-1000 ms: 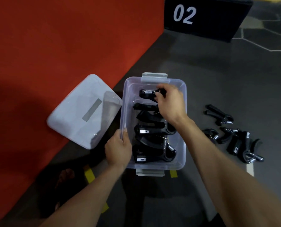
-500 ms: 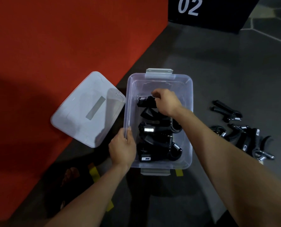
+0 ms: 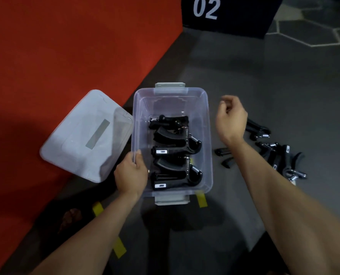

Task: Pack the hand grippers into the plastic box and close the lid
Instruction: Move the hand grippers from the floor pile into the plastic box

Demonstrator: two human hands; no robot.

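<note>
Head view: at centre frame the left hand [image 3: 130, 174] grips the left rim of the clear plastic box [image 3: 209, 135], apparently to steady it. Several hand grippers [image 3: 175, 151] lie stacked inside. The right hand [image 3: 231, 120] hovers empty right of the box, fingers [image 3: 223, 101] loosely curled, likely bound for the loose grippers [image 3: 274, 153] on the floor. The lid [image 3: 85, 135] rests at centre left.

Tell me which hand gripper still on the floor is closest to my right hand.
The lone hand gripper lying just beyond the right hand, partly hidden behind it. The remaining loose grippers lie in a cluster nearer you, beside your forearm.
</note>
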